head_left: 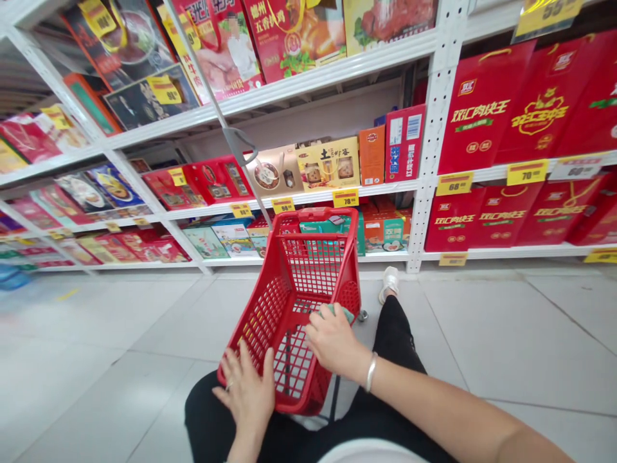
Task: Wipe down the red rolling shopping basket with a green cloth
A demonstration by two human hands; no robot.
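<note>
Resting on a red plastic shopping basket [255, 334], the left hand [245, 392] lies spread on the rim, while the right hand [332, 341] curves over a small green thing [332, 312], its grip hard to tell, before white metal shelves [436, 128].

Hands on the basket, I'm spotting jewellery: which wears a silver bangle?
The right hand, with the silver bangle at its wrist; the left hand shows only a ring.

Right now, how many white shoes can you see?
1. The white shoe is on the floor at the end of the black trouser leg, right of the red shopping basket. Another may be hidden behind the basket.
</note>
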